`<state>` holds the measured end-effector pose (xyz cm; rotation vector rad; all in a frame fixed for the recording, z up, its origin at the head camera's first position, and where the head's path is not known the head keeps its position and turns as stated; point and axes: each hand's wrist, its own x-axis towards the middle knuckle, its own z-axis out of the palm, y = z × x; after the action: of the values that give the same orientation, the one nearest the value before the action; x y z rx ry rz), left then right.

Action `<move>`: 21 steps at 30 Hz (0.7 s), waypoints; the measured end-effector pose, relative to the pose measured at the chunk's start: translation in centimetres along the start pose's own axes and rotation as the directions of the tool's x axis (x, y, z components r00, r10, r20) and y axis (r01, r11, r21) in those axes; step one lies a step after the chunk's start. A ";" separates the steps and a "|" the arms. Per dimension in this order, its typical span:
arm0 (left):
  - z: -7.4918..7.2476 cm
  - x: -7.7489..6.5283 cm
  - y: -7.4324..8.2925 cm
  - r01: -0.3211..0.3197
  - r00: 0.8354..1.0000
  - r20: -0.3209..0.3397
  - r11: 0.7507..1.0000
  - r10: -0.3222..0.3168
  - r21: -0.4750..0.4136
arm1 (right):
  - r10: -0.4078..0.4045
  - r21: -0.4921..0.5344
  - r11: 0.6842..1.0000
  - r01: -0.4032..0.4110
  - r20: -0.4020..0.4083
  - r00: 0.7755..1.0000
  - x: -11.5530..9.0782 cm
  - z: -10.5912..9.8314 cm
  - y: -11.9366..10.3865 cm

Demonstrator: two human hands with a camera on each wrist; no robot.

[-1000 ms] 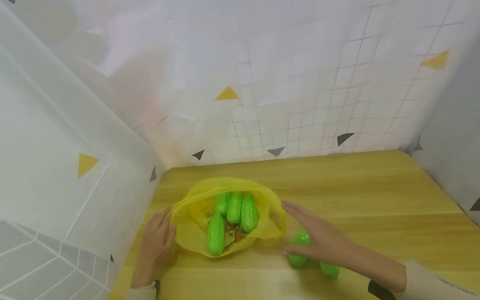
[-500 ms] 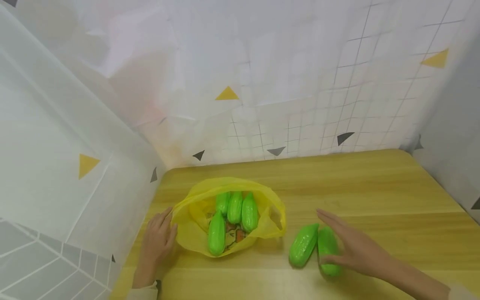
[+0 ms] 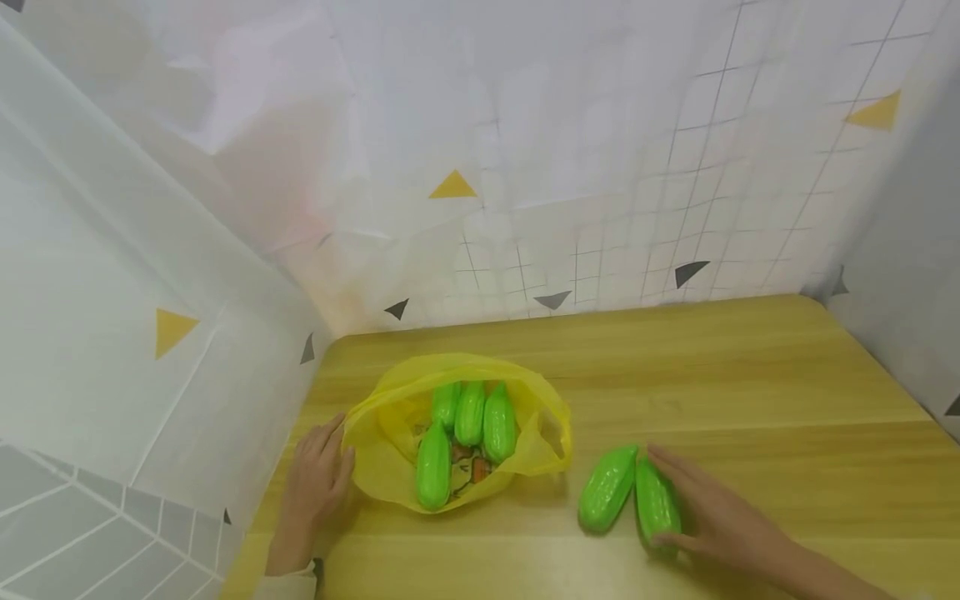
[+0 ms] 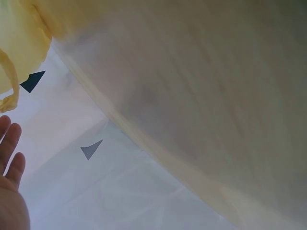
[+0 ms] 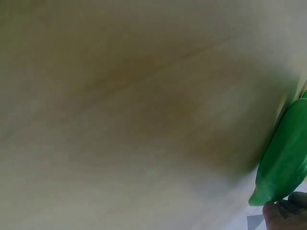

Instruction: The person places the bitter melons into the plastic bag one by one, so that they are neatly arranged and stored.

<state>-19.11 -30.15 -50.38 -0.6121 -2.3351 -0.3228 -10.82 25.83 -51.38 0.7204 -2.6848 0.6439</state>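
A yellow plastic bag (image 3: pixel 375 467) lies on the table with its mouth open towards me. Inside it are several glossy green toy cucumbers (image 3: pixel 432 468). My left hand (image 3: pixel 315 479) rests at the bag's left edge, its fingers (image 4: pixel 15 165) extended near the yellow plastic in the left wrist view. To the right of the bag, two more of these toys lie side by side. My right hand (image 3: pixel 727 521) holds the right-hand toy cucumber (image 3: pixel 655 504), fingers at its far tip and thumb at its near end. Its neighbour, another toy cucumber (image 3: pixel 606 492), lies just left of it.
The wooden table (image 3: pixel 750 367) meets a papered back wall (image 3: pixel 600 167) with triangle shapes and grid lines. A pale side wall (image 3: pixel 187 400) rises close on the left, beside my left hand. Another wall stands at the right.
My right hand has moved from the bag's right rim over to the right-hand toy cucumber and closed around it. Both toys outside the bag now show more fully. The left hand stays put.
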 end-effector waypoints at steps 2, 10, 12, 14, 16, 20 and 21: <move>0.0 0.0 0.0 -0.001 1.000 -0.001 1.000 0.001 0.000 | 0.026 -0.014 1.000 -0.026 0.010 1.000 -0.2 0.1 0.1; 0.0 0.3 0.1 0.010 1.000 0.013 1.000 -0.010 -0.004 | -0.018 0.006 1.000 0.018 -0.011 1.000 -1.4 -0.2 1.1; 0.0 0.3 0.1 0.009 1.000 0.015 1.000 -0.009 -0.002 | -0.027 0.018 0.999 0.027 -0.010 1.000 -1.7 -0.1 1.3; 0.1 0.2 0.0 0.006 1.000 0.010 1.000 -0.006 -0.003 | -0.016 0.017 1.000 0.016 0.002 1.000 -1.9 0.0 1.3; 0.1 0.1 0.0 -0.001 1.000 0.002 1.000 0.001 -0.002 | 0.007 0.011 1.000 -0.007 0.019 1.000 -1.9 0.0 1.2; 0.0 0.0 -0.1 0.002 1.000 0.008 1.000 -0.002 -0.006 | 0.060 0.000 0.998 -0.060 0.063 0.996 -1.8 -0.1 0.8; 0.0 0.0 -0.1 0.004 1.000 0.010 1.000 -0.004 -0.004 | 0.069 -0.006 0.998 -0.069 0.067 0.995 -1.7 -0.1 0.7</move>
<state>-19.19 -30.20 -50.38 -0.6124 -2.3466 -0.3276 -9.77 27.16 -52.16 0.6625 -2.7825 0.6425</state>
